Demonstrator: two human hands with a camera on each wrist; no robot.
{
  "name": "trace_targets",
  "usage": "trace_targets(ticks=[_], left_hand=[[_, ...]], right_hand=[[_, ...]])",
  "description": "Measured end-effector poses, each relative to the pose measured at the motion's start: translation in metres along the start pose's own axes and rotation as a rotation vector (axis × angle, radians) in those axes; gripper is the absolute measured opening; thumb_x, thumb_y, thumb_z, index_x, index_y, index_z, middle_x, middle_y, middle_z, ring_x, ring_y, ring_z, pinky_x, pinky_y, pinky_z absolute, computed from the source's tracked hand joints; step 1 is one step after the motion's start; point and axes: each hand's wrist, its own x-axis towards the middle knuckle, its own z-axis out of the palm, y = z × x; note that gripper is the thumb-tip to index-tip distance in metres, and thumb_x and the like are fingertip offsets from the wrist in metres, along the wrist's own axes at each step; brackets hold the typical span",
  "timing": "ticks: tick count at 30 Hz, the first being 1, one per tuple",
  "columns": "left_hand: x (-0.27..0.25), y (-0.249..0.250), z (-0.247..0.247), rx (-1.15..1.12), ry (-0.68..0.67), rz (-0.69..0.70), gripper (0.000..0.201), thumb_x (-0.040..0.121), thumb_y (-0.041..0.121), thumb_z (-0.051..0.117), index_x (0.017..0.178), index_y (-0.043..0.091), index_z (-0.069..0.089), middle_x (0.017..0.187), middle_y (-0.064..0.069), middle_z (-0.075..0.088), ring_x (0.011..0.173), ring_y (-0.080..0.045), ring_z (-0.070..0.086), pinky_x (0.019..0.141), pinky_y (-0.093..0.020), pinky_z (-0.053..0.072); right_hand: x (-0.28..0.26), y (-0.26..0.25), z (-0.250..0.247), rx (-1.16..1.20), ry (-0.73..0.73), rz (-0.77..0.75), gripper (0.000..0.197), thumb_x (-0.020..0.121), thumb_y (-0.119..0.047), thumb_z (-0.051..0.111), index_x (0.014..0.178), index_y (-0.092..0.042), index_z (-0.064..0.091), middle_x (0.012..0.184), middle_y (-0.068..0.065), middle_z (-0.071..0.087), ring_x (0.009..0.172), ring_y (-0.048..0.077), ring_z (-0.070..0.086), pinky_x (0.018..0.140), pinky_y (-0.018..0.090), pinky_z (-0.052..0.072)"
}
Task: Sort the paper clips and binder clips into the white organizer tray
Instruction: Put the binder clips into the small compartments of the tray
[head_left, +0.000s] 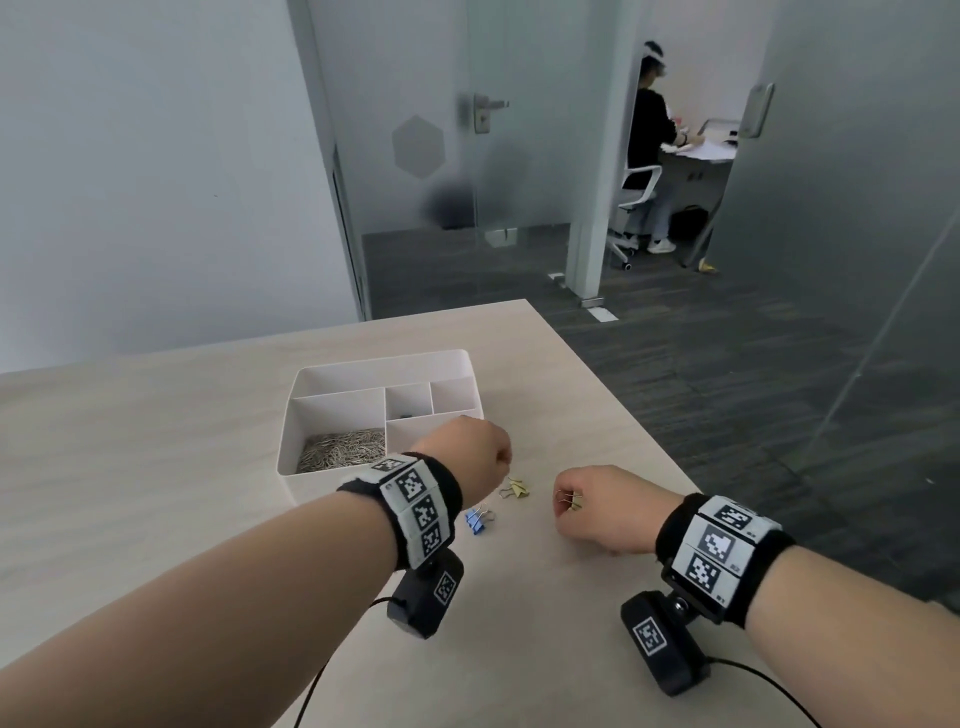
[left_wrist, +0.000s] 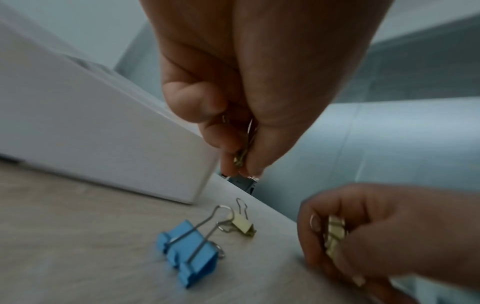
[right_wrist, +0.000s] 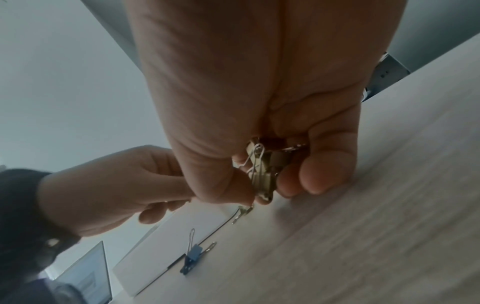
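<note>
Head view — right hand (head_left: 602, 506) fingers clamp small gold binder clips (right_wrist: 261, 172); left hand (head_left: 467, 457) pinches another; white plastic organizer tray (head_left: 311, 395) holds silver paper clips (head_left: 343, 449).

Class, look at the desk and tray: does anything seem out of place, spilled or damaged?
Nothing looks spilled or damaged. A blue binder clip and a gold binder clip lie unsorted on the table beside the white organizer tray.

Silver paper clips (head_left: 343, 449) heaped in white tray's (head_left: 332, 370) near-left compartment; blue binder clip (head_left: 477, 519), gold binder clip (head_left: 516, 488) beside it.
</note>
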Motion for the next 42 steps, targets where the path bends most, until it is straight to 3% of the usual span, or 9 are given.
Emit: trace_targets(ticks=[4, 10, 15, 20, 24, 27, 30, 35, 42], left_hand=[[0.014, 0.016, 0.009, 0.290, -0.143, 0.057, 0.030, 0.096, 0.019, 0.058, 0.125, 0.019, 0.066, 0.124, -0.005, 0.065, 0.116, -0.027, 0.061, 0.094, -0.037, 0.053], [0.017, 0.024, 0.016, 0.437, -0.152, 0.070, 0.022, 0.091, 0.007, 0.054, 0.104, 0.011, 0.070, 0.106, -0.010, 0.068, 0.100, -0.033, 0.067, 0.076, -0.035, 0.051], [0.010, 0.002, 0.002, 0.138, -0.044, 0.078, 0.027, 0.095, 0.023, 0.051, 0.107, 0.023, 0.075, 0.108, 0.000, 0.071, 0.101, -0.024, 0.065, 0.079, -0.031, 0.051], [0.008, -0.046, -0.036, -0.204, 0.214, -0.004, 0.021, 0.096, 0.030, 0.057, 0.101, 0.026, 0.077, 0.102, 0.009, 0.072, 0.092, -0.012, 0.060, 0.078, -0.023, 0.043], [0.029, -0.086, -0.062, -0.284, 0.359, -0.132, 0.019, 0.095, 0.027, 0.059, 0.098, 0.022, 0.077, 0.101, 0.004, 0.072, 0.093, -0.018, 0.062, 0.080, -0.027, 0.047], [0.048, -0.107, -0.071, -0.235, 0.359, -0.218, 0.018, 0.095, 0.028, 0.060, 0.096, 0.021, 0.076, 0.100, 0.003, 0.071, 0.087, -0.017, 0.058, 0.075, -0.025, 0.042], [0.064, -0.114, -0.075, -0.123, 0.313, -0.250, 0.019, 0.095, 0.026, 0.057, 0.095, 0.022, 0.076, 0.099, 0.002, 0.072, 0.086, -0.018, 0.060, 0.073, -0.028, 0.046], [0.080, -0.115, -0.074, 0.015, 0.165, -0.247, 0.023, 0.097, 0.028, 0.056, 0.106, 0.023, 0.076, 0.114, 0.002, 0.072, 0.105, -0.023, 0.065, 0.091, -0.033, 0.053], [0.069, -0.122, -0.069, -0.070, 0.097, -0.251, 0.033, 0.098, 0.025, 0.051, 0.127, 0.025, 0.066, 0.132, 0.000, 0.064, 0.119, -0.022, 0.059, 0.100, -0.033, 0.047]], right_hand=[[0.000, 0.001, 0.000, 0.020, -0.009, -0.010, 0.010, 0.086, -0.023, 0.060, 0.090, -0.015, 0.064, 0.080, 0.000, 0.058, 0.048, 0.015, 0.052, 0.046, 0.028, 0.050], [0.007, -0.005, -0.006, 0.060, 0.000, 0.001, 0.013, 0.085, -0.023, 0.058, 0.094, -0.016, 0.064, 0.075, -0.001, 0.059, 0.051, 0.020, 0.056, 0.051, 0.029, 0.050], [0.022, -0.012, -0.012, 0.169, 0.036, -0.029, 0.008, 0.086, -0.021, 0.057, 0.090, -0.017, 0.062, 0.068, 0.007, 0.059, 0.049, 0.015, 0.051, 0.047, 0.023, 0.041], [0.047, -0.020, -0.023, 0.262, 0.127, -0.036, 0.010, 0.088, -0.020, 0.059, 0.089, -0.011, 0.063, 0.061, 0.002, 0.053, 0.041, 0.007, 0.043, 0.049, 0.024, 0.036], [0.075, -0.039, -0.031, 0.361, 0.204, -0.064, 0.015, 0.089, -0.021, 0.058, 0.086, -0.006, 0.059, 0.066, 0.006, 0.054, 0.056, 0.020, 0.044, 0.055, 0.031, 0.036], [0.096, -0.062, -0.039, 0.345, 0.246, -0.117, 0.011, 0.090, -0.020, 0.058, 0.084, -0.013, 0.061, 0.063, -0.002, 0.054, 0.054, 0.016, 0.045, 0.054, 0.028, 0.036], [0.119, -0.086, -0.046, 0.281, 0.305, -0.172, 0.009, 0.093, -0.022, 0.057, 0.090, -0.015, 0.062, 0.075, -0.002, 0.059, 0.066, 0.017, 0.053, 0.056, 0.028, 0.039], [0.160, -0.112, -0.053, 0.157, 0.350, -0.244, 0.013, 0.096, -0.020, 0.052, 0.101, -0.014, 0.063, 0.098, 0.000, 0.064, 0.088, 0.021, 0.059, 0.069, 0.030, 0.043], [0.198, -0.128, -0.041, -0.196, 0.181, -0.284, 0.021, 0.099, -0.020, 0.053, 0.116, -0.020, 0.066, 0.124, 0.006, 0.063, 0.109, 0.027, 0.061, 0.098, 0.040, 0.049]])
